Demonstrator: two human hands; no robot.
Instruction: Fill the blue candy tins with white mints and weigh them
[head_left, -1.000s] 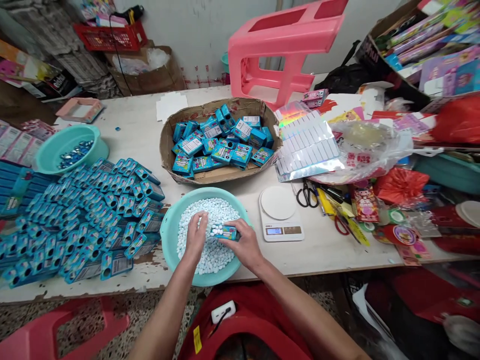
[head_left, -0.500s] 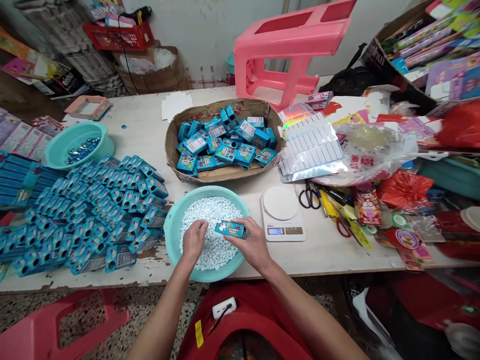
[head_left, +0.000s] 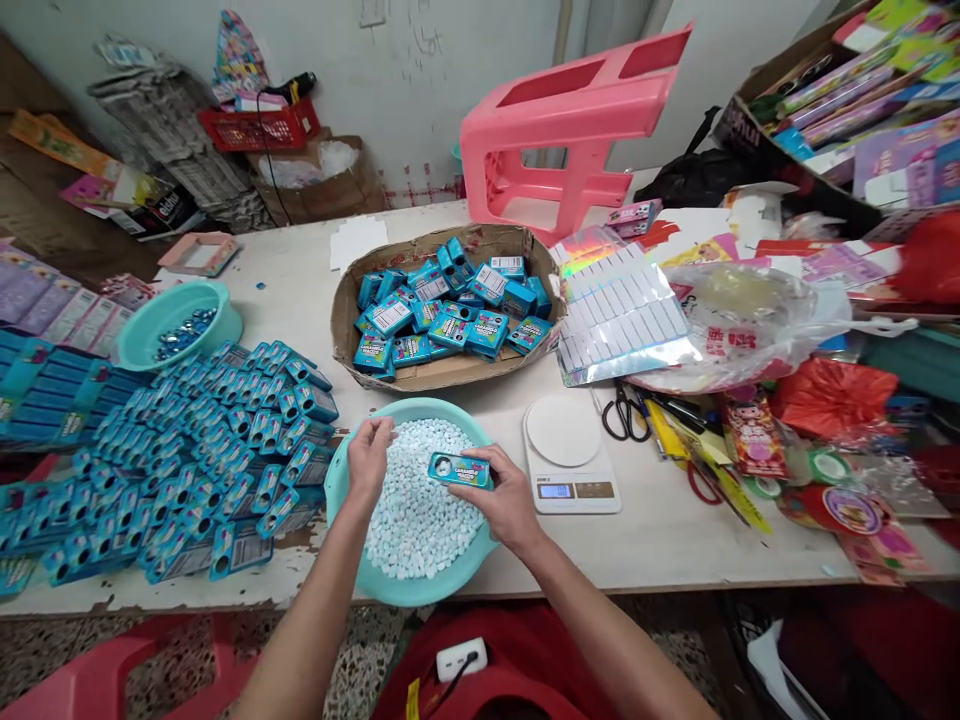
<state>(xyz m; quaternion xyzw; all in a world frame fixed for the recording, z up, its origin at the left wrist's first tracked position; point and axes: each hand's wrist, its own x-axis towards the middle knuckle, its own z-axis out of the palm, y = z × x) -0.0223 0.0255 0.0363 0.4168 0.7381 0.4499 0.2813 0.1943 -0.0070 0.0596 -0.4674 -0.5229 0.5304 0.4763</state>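
My right hand [head_left: 504,497] grips a small blue candy box [head_left: 469,472] over the bowl. White candies show through the round hole at the box's left end. Near the bowl's upper left rim is my left hand [head_left: 367,462], its fingers curled together; what they hold, if anything, is hidden. Beneath both hands, a turquoise bowl [head_left: 339,500] is filled with small white candies [head_left: 420,530]. To the left, many blue boxes with round holes [head_left: 225,430] stand in rows. Behind the bowl, a cardboard tray [head_left: 412,380] contains more blue boxes [head_left: 450,330].
Right of the bowl stands a white scale [head_left: 562,435]. Scissors [head_left: 625,412], pens and bags crowd the right side. A smaller turquoise bowl [head_left: 229,325] with shiny blue pieces sits at the left. A pink stool [head_left: 555,120] lies behind the tray.
My left hand has moved away from the box, left toward the bowl's rim. The box stays in my right hand, its hole now uncovered. The whole view has shifted slightly.
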